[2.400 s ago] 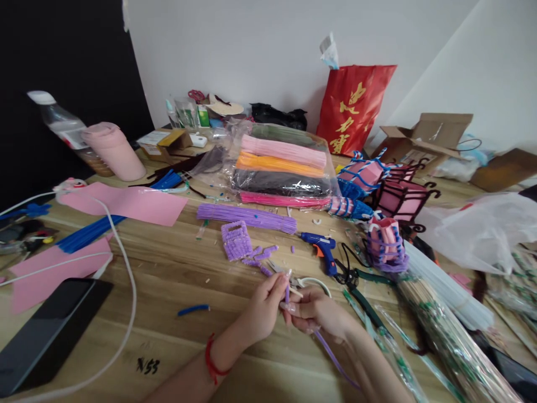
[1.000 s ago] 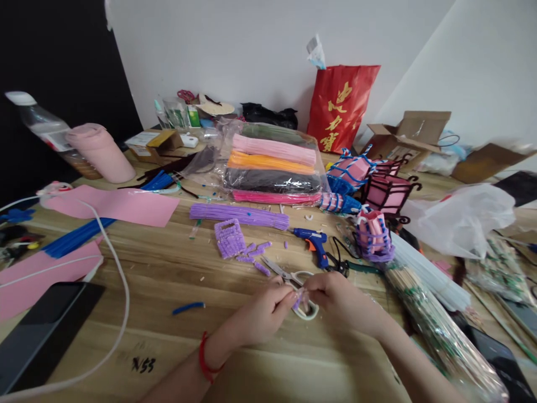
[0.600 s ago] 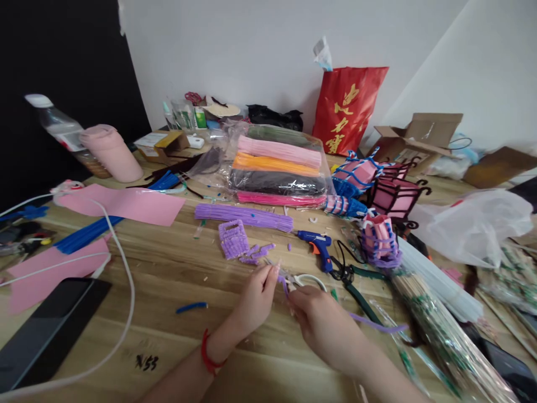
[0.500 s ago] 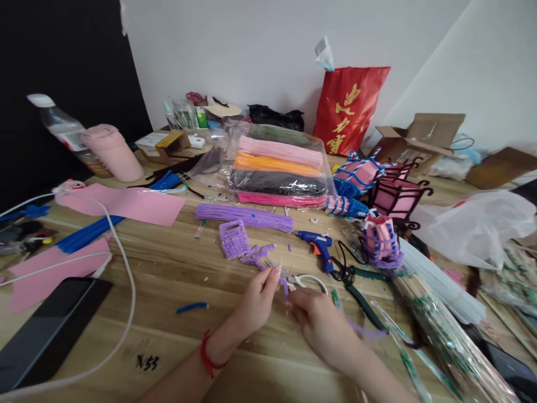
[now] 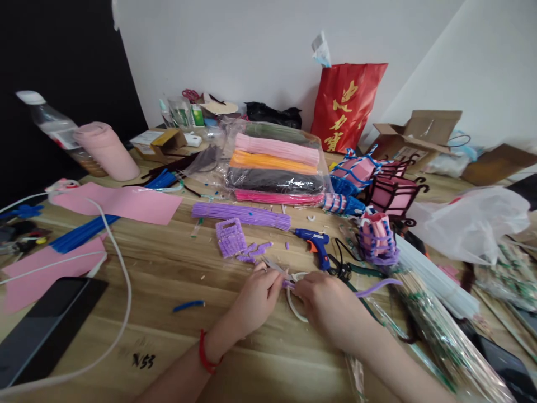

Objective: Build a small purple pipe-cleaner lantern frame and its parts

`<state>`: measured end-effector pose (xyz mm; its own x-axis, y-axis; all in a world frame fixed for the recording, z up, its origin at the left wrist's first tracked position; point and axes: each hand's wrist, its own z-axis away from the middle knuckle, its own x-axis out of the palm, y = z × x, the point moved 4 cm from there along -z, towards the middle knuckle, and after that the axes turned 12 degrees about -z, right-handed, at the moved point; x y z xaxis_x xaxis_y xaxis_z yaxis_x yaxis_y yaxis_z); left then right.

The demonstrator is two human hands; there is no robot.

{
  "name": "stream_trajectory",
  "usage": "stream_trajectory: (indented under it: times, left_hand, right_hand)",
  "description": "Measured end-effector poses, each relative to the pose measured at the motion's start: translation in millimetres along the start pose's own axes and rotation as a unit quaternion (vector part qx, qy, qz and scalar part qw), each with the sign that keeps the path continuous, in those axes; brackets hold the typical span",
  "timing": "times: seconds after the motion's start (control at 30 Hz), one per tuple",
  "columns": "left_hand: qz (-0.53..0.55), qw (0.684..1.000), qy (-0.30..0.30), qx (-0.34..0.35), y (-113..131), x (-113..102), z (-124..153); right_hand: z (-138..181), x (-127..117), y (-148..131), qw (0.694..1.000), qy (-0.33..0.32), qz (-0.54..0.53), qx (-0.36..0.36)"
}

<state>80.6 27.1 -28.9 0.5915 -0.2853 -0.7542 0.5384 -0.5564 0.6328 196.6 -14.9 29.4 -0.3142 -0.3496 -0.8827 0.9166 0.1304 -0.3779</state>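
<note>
L hand (image 5: 260, 299) & R hand (image 5: 329, 305) nearly meet, mid-table. Btwn the fingertips: a thin purple fuzzy strip, prob. a chenille stem (image 5: 287, 284), short bit showing. L thumb + index pinched tight, apparently on one end of it; R fingers curled in, gap gone, apparently gripping the same stem just beside. Exact pad contact on R hidden by the knuckles, can't tell. A long purple tail (image 5: 380, 287) sticks out past R hand, approx. level; looks like the same piece, join hidden.

Handling (my judgement): v. light, bendy, soft nap over prob. a thin wire core, so it should hold a bend; not slippery, hard to break, but the nap may flatten & a cut wire end could prick. Best hold: pinch close to the bend w/ both thumbs, not way out on the tail, which would just flop.

Nearby: white-handled metal scissors (image 5: 292, 305) directly under/behind the fingers, blades twd. short purple fuzzy offcuts (image 5: 260, 249). Farther back, a flat ribbed purple fuzzy panel (image 5: 230, 238) & blue plastic glue gun w/ orange trigger (image 5: 318, 246).
</note>
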Motion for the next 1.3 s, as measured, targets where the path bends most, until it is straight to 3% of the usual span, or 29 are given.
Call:
stream_trajectory:
  times: [0.1,0.2,0.27,0.37,0.5,0.67,0.77,0.87,0.97,1.1,1.2,1.3]
  left_hand:
    - [0.01,0.998,0.042,-0.042,-5.0,0.6,1.2]
    - [0.114,0.987,0.063,-0.093,-10.6,3.9,4.0]
    - [0.219,0.966,0.049,-0.125,-13.5,7.7,5.8]
    - [0.328,0.936,-0.017,-0.128,-11.5,9.6,7.0]
    - [0.269,0.958,-0.093,-0.032,-1.0,-0.4,5.6]
    - [0.082,0.992,-0.082,0.048,2.0,-2.8,1.3]
    - [0.028,0.997,-0.051,0.041,-1.8,0.7,-1.3]
    - [0.008,1.0,0.005,-0.017,-8.9,0.6,-2.4]
    - [0.051,0.995,0.041,-0.073,-14.7,2.0,-1.2]
    - [0.197,0.973,0.035,-0.117,-17.4,10.2,1.1]
    - [0.306,0.944,-0.005,-0.124,-14.4,15.1,2.7]
    - [0.343,0.932,-0.071,-0.092,-7.2,13.7,3.9]
  right_hand:
    - [5.0,13.5,-11.5,1.0,0.009,0.018,-0.007]
    - [8.3,31.5,-12.0,0.999,0.05,-0.017,-0.016]
    - [10.1,41.6,-8.1,0.993,0.094,-0.062,-0.02]
    - [11.8,48.0,0.1,0.98,0.158,-0.113,-0.038]
    - [7.2,35.6,11.6,0.983,0.145,-0.094,-0.061]
    - [-2.7,11.4,13.2,0.996,0.031,0.038,-0.07]
    - [-2.6,7.3,7.2,0.995,-0.009,0.086,-0.056]
    - [1.7,11.3,-0.3,0.995,-0.01,0.09,-0.036]
    - [6.3,24.9,-5.2,0.998,0.022,0.06,-0.017]
    - [10.2,51.8,-5.6,0.994,0.109,0.003,-0.031]
    - [12.7,60.7,1.6,0.982,0.181,-0.034,-0.05]
    - [12.0,50.4,11.9,0.978,0.182,-0.063,-0.082]
